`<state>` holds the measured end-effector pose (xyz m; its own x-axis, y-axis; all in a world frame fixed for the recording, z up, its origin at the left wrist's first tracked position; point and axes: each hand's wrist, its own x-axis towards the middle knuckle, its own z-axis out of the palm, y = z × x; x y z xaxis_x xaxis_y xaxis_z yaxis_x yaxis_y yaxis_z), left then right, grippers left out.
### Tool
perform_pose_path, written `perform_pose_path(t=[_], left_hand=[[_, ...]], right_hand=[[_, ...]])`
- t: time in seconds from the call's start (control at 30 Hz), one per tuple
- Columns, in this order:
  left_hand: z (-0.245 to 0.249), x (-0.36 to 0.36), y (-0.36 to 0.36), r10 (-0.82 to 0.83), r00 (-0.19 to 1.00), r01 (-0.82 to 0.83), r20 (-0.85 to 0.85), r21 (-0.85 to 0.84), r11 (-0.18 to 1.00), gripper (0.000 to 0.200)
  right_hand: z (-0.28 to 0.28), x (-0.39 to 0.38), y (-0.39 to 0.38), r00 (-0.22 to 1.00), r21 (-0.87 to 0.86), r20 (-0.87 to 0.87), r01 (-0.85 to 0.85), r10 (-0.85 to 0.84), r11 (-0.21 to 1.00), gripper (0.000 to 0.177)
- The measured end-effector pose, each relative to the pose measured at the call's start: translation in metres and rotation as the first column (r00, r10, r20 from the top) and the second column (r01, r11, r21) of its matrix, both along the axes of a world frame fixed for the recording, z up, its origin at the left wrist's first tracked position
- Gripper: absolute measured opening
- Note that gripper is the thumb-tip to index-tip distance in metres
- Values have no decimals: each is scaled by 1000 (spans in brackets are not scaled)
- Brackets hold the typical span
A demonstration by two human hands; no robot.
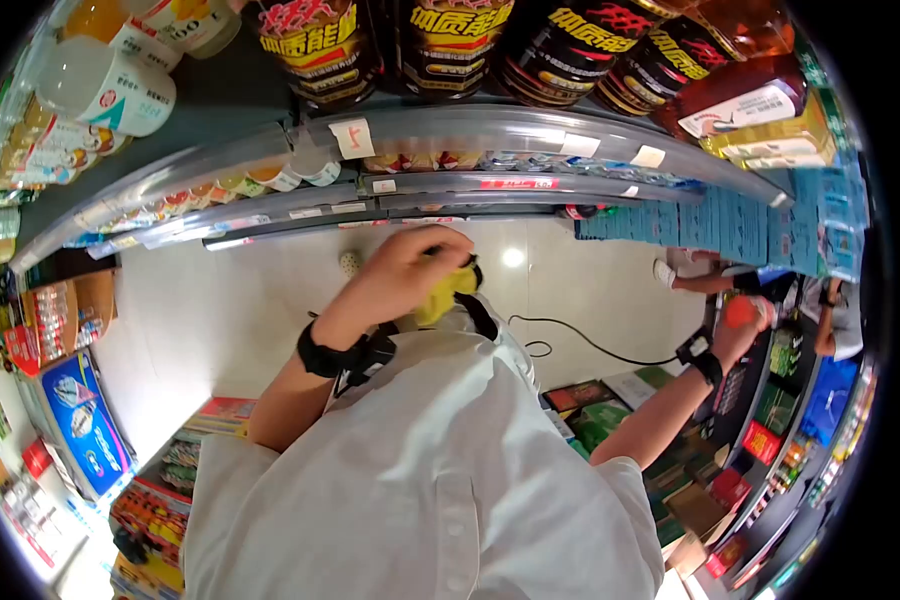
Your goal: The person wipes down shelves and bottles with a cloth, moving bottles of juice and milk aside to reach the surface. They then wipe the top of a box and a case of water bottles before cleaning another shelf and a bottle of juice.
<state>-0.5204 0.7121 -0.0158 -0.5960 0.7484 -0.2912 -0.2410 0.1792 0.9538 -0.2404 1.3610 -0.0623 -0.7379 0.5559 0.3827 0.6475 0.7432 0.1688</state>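
My left hand (410,268) is curled in front of my chest, the fingers bent inward. A yellow cloth (438,298) hangs at its fingers, bunched up, with dark parts beside it. Out to the right, my right hand (738,338) is closed around a red-orange object (742,312), whose kind I cannot make out. That hand is close to the dark shelves on the right. Black wristbands sit on both wrists, and a black cable (595,343) runs from the right one.
Ahead is a shelf edge (530,128) carrying dark drink bottles (445,45) and pale bottles (105,88). Blue stacked packs (735,232) stand at right, near another person's arm (826,325) and shoe (663,273). A blue carton (82,420) and cardboard boxes (698,508) are lower down.
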Motion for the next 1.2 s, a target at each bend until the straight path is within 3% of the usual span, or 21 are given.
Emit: perform_pose_path(t=[0.03,0.07,0.1,0.17,0.2,0.3,0.33,0.37,0.4,0.43,0.5,0.53,0.63,0.7,0.77,0.8,0.83,0.9,1.03,1.07,1.2], left_hand=[[3,-1,-7,126,992,-127,-24,-15,992,24],[6,0,-13,247,968,-249,-45,-30,968,24],[7,3,-18,270,962,-271,-40,-37,962,24],[8,8,-24,471,881,-474,-46,-80,877,26],[11,13,-24,511,857,-515,-65,-105,851,26],[2,25,-26,557,823,-567,-109,-114,816,26],[1,27,-26,565,818,-575,-110,-116,810,26],[-1,26,-26,554,823,-567,-126,-132,813,27],[-2,28,-25,542,829,-558,-138,-150,816,27],[-2,28,-24,550,823,-567,-140,-149,810,27],[-1,29,-17,554,815,-578,-171,-163,800,28],[0,29,-13,553,817,-575,-167,-160,802,28],[5,29,-9,598,784,-618,-167,-107,779,26],[3,27,-13,565,812,-580,-143,-97,809,26],[4,29,-15,555,814,-575,-171,-105,811,25],[3,29,-16,547,811,-575,-207,-104,812,25],[4,27,-18,535,810,-569,-241,-101,816,25],[7,25,-23,515,819,-550,-253,-85,831,25],[14,21,-30,492,826,-528,-276,-74,846,26],[15,20,-33,484,829,-522,-281,-75,850,26],[19,17,-39,480,830,-516,-283,-64,854,25]], right_hand=[[17,5,12,998,265,62,-6,-10,964,50],[23,2,22,952,-18,-268,147,-146,989,55],[22,4,48,961,135,-137,257,-239,957,52],[21,1,66,980,416,-21,188,-197,890,53],[17,-2,83,975,423,-23,211,-223,881,54],[-10,-4,171,874,74,-258,443,-412,894,56],[-27,-4,211,761,-133,-426,482,-489,866,57],[-57,2,263,554,-353,-629,421,-545,836,58],[-29,-16,229,754,-128,-332,559,-566,819,61],[-4,-39,163,810,127,-11,582,-586,803,64],[73,-93,18,755,140,190,612,-628,778,71],[37,-80,85,713,260,219,615,-666,744,65],[-3,-47,215,856,240,227,413,-465,878,61],[16,-65,126,934,349,3,334,-358,876,52],[-21,-39,228,981,430,83,122,-174,895,55],[-17,-42,228,990,341,49,111,-135,934,39],[-10,-45,216,989,333,42,120,-142,935,39],[4,-51,183,965,187,-93,258,-245,948,61],[1,-40,187,960,461,-53,269,-276,846,67],[12,-48,160,944,334,-30,321,-330,886,66],[14,-38,157,966,451,-2,231,-258,862,70]])
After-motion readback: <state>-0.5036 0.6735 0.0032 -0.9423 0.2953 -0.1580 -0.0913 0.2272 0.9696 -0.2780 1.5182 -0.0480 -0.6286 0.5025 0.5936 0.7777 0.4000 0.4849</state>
